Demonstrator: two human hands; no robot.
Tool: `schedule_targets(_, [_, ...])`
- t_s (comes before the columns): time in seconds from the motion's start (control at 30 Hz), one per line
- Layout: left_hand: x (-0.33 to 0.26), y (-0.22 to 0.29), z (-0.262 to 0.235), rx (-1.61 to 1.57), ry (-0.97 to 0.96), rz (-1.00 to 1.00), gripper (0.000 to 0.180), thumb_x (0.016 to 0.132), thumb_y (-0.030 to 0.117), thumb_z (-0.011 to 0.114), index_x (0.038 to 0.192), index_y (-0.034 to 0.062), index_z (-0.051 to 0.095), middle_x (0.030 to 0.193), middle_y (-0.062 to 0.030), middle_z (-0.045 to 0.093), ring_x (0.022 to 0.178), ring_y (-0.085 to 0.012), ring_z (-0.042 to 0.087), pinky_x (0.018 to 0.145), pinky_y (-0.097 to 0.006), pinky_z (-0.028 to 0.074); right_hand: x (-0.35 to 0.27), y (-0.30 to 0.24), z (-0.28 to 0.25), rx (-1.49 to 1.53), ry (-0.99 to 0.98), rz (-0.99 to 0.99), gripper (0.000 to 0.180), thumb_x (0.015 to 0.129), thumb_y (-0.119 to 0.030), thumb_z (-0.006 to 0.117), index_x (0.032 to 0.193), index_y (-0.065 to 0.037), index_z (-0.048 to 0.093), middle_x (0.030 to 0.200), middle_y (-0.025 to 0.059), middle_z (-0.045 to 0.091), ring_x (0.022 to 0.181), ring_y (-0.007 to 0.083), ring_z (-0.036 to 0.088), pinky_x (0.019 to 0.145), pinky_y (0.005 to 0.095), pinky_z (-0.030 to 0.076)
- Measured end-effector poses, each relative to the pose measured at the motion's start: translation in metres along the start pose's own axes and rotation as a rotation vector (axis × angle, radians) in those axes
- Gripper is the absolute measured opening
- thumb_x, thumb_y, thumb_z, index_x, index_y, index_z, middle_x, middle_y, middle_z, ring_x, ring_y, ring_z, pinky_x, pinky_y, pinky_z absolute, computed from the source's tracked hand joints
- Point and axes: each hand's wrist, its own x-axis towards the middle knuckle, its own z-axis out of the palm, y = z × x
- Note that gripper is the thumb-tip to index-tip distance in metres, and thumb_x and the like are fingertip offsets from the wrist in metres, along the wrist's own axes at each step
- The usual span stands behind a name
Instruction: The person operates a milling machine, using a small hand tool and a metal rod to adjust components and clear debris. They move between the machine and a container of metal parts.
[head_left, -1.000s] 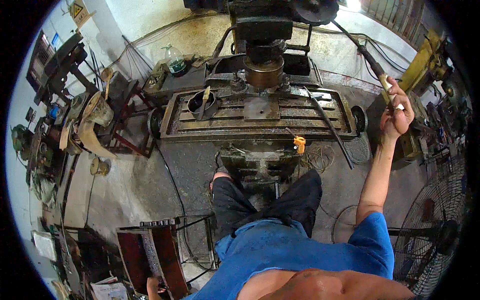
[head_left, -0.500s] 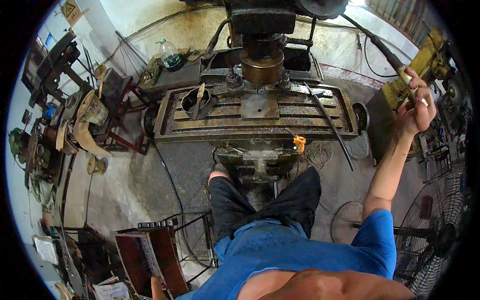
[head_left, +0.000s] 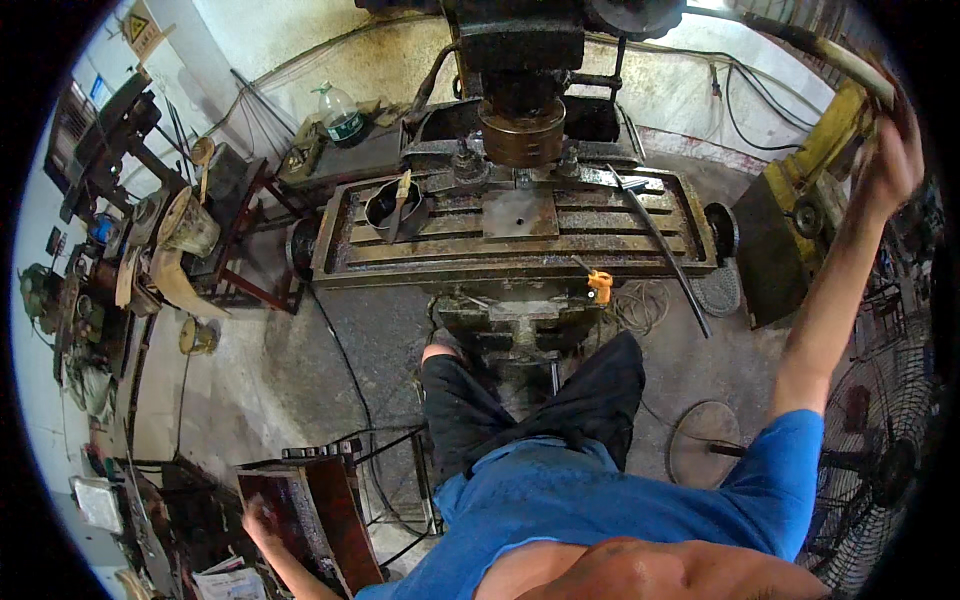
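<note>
My right hand (head_left: pixel 893 160) is raised at the far upper right, closed round the pale end of a long machine lever (head_left: pixel 850 62). Motion smears its fingers a little. Low on the left, my left hand (head_left: pixel 258 522) is over or beside a dark brown metal trough (head_left: pixel 345 525); its fingers are blurred, and whether it touches the trough I cannot tell. Ahead of me stands a drilling or milling machine, its round spindle collar (head_left: pixel 523 135) above the slotted table (head_left: pixel 470 258). A square metal plate (head_left: pixel 519 216) with a small hole lies under the spindle.
On the slotted table are a black pot (head_left: pixel 385 208) with a brush and a long metal bar (head_left: pixel 665 250) jutting over the front edge. An orange tool (head_left: pixel 599 286) sits at that edge. A fan (head_left: pixel 880 450) stands right; cables cross the floor.
My right hand has swung up and outward to the right, taking the lever with it. My left hand has come up into view beside the brown trough.
</note>
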Motion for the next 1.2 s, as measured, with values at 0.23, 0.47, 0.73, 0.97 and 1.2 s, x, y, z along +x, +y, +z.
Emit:
schedule_targets(0.23, [0.046, 0.067, 0.154, -0.360, -0.326, 0.027, 0.033, 0.081, 0.025, 0.052, 0.107, 0.0047, 0.054, 0.104, -0.0075, 0.056, 0.090, -0.0211, 0.054, 0.079, -0.036, 0.044, -0.292, 0.014, -0.028, 0.170, -0.720, 0.840, 0.031, 0.071, -0.018, 0.055, 0.092, 0.006, 0.058, 0.083, 0.0085, 0.057, 0.079, 0.0168, 0.056, 0.069, 0.0243, 0.044])
schedule_targets(0.47, [-0.003, 0.091, 0.267, -0.352, -0.752, 0.150, 0.026, 0.080, 0.010, 0.057, 0.100, -0.0041, 0.049, 0.075, -0.0050, 0.054, 0.057, -0.0105, 0.051, 0.061, -0.034, 0.049, -0.486, 0.063, 0.008, 0.042, -0.730, 1.461, 0.005, 0.070, -0.010, 0.053, 0.074, -0.008, 0.050, 0.066, -0.0039, 0.044, 0.057, 0.0077, 0.040, 0.051, 0.0245, 0.029])
schedule_targets(0.73, [0.004, 0.068, 0.264, -0.419, -0.660, 0.064, 0.015, 0.080, 0.006, 0.056, 0.091, -0.0015, 0.048, 0.080, -0.0107, 0.056, 0.069, -0.0200, 0.057, 0.067, -0.037, 0.050, -0.427, 0.003, 0.032, 0.368, -0.537, 1.349, 0.013, 0.067, -0.004, 0.051, 0.080, -0.003, 0.050, 0.060, 0.0019, 0.046, 0.043, 0.0127, 0.049, 0.039, 0.0263, 0.041])
schedule_targets(0.97, [0.049, 0.040, 0.251, -0.536, -0.566, -0.039, 0.015, 0.081, 0.020, 0.060, 0.082, 0.0069, 0.054, 0.072, -0.0039, 0.058, 0.061, -0.0137, 0.054, 0.053, -0.029, 0.044, -0.279, -0.042, 0.054, -0.345, -1.137, 0.769, 0.044, 0.056, -0.019, 0.061, 0.096, 0.000, 0.057, 0.079, 0.0152, 0.062, 0.069, 0.0295, 0.060, 0.066, 0.0363, 0.047])
schedule_targets(1.2, [0.032, 0.037, 0.267, -0.342, -0.511, -0.014, 0.019, 0.080, 0.027, 0.061, 0.081, 0.0092, 0.054, 0.071, -0.0027, 0.057, 0.052, -0.0137, 0.052, 0.045, -0.025, 0.040, -0.310, 0.007, 0.140, -0.728, -1.336, 0.609, 0.027, 0.059, -0.023, 0.053, 0.069, 0.001, 0.062, 0.074, 0.0232, 0.060, 0.073, 0.0368, 0.061, 0.069, 0.0423, 0.049])
